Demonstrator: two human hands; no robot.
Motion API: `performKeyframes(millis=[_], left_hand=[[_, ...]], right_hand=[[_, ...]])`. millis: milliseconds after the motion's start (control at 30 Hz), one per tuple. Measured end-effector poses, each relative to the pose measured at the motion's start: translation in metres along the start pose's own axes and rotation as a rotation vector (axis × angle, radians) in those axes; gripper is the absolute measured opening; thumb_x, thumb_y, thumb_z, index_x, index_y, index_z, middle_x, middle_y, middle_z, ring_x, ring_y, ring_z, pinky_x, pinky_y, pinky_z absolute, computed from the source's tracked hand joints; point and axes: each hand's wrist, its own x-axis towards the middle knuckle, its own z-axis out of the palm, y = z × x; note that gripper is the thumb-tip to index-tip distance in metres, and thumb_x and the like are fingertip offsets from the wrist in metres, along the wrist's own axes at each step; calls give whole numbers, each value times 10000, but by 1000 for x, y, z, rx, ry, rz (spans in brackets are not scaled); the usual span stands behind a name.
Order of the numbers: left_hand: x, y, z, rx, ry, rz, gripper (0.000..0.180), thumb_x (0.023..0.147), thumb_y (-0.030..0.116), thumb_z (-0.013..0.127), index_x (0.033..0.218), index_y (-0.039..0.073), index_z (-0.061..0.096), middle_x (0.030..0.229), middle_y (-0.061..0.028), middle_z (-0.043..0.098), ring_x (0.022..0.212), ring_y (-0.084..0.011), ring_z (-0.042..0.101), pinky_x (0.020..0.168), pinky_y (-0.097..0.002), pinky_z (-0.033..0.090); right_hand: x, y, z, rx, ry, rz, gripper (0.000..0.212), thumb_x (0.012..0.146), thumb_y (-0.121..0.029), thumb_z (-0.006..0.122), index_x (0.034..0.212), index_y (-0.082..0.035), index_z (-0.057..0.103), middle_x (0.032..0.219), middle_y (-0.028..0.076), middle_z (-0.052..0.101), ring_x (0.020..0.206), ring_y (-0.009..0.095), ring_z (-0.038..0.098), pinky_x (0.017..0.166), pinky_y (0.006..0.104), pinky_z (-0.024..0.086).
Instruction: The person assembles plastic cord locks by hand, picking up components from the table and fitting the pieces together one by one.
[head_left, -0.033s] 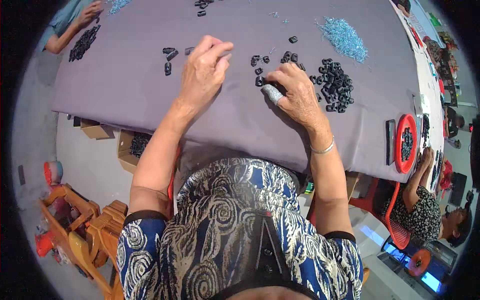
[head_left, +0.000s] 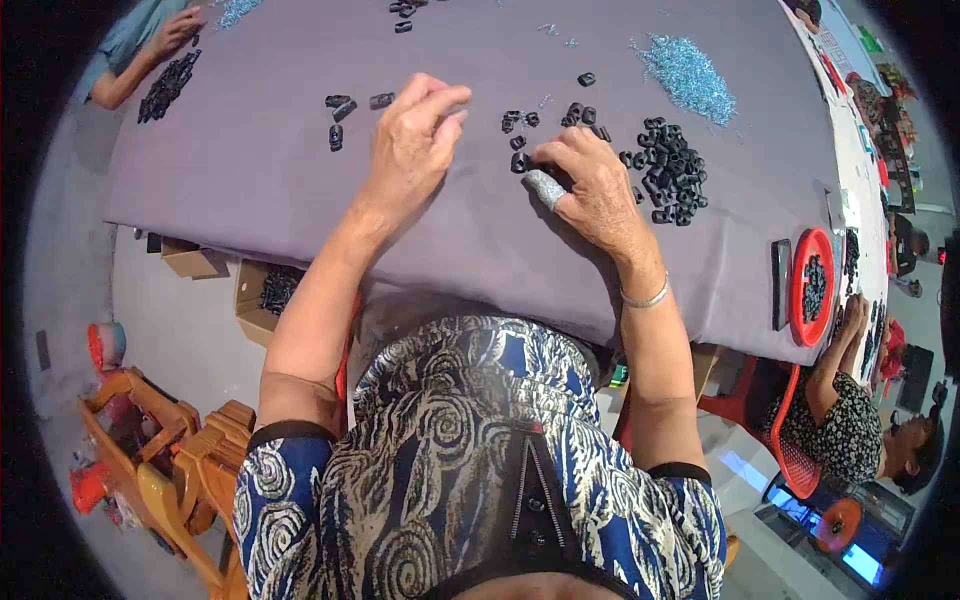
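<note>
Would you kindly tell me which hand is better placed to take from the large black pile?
The right hand, I'd judge: it sits just left of the large black pile, with its fingers near loose black pieces. The left hand is farther off, with the right between it and the pile.

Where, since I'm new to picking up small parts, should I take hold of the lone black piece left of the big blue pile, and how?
I'd pinch the lone black piece by two opposite sides, coming from above and the near side: it looks short and blocky and lies on the cloth, apart from the other pieces.
</note>
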Motion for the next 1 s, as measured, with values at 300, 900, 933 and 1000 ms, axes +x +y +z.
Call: performKeyframes(millis=[300, 900, 933, 1000], left_hand=[[-11, 23, 13, -316, -232, -51, 188, 847, 28, 619, 1032, -7, 617, 863, -52, 567, 796, -138, 583, 710, -260, 488], [-17, 30, 25, -551, -276, -234, 184, 840, 41, 665, 1008, -25, 630, 809, 7, 513, 750, -71, 504, 661, -207, 451], [-18, 28, 26, -555, -265, -218, 180, 842, 39, 662, 1008, -24, 630, 809, 9, 510, 737, -69, 499, 646, -207, 447], [-18, 27, 27, -560, -256, -202, 176, 844, 36, 659, 1008, -24, 630, 809, 11, 506, 724, -68, 493, 631, -207, 442]], right_hand=[[-1, -8, 5, 230, 80, 130, 196, 724, -52, 720, 860, -26, 580, 706, 52, 527, 605, 156, 533, 563, 280, 436], [0, -21, 9, 816, 198, 423, 65, 845, -22, 645, 884, -9, 594, 800, -3, 608, 749, 59, 557, 665, 228, 472], [1, -22, 8, 809, 193, 429, 68, 839, -19, 643, 892, -9, 601, 804, 5, 613, 750, 71, 566, 664, 234, 474], [1, -20, 8, 801, 189, 437, 75, 833, -16, 642, 900, -10, 608, 809, 13, 617, 751, 83, 575, 663, 240, 476]])
